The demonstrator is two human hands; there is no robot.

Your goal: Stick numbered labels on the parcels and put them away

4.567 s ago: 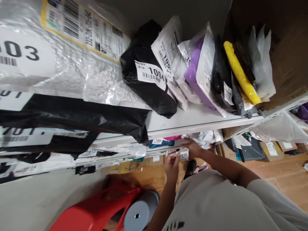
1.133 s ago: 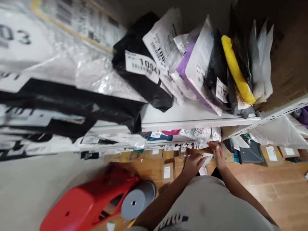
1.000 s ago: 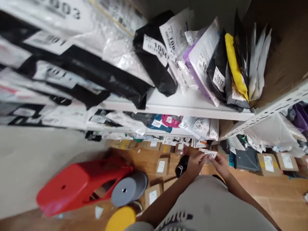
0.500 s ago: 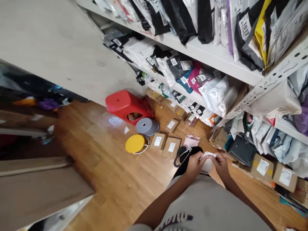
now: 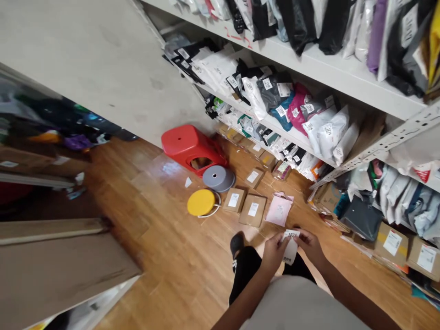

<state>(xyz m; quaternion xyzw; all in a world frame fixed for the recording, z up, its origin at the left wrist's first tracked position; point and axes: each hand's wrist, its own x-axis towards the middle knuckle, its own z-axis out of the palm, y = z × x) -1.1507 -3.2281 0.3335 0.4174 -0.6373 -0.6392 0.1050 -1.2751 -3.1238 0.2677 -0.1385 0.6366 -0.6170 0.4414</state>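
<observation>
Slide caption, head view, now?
Left hand and right hand hold a numbered label strip; a pink parcel lies on the floor beyond.

Left hand (image 5: 274, 251) and right hand (image 5: 311, 246) pinch a white label strip (image 5: 290, 250).

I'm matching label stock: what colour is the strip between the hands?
The strip is white with black print, seen in the head view.

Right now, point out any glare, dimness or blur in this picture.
In the head view, pale glare marks the floor beside the red stool; in the same head view, the heap at far left is dim and soft; there too, small print on the paper strip is unreadable.
</observation>
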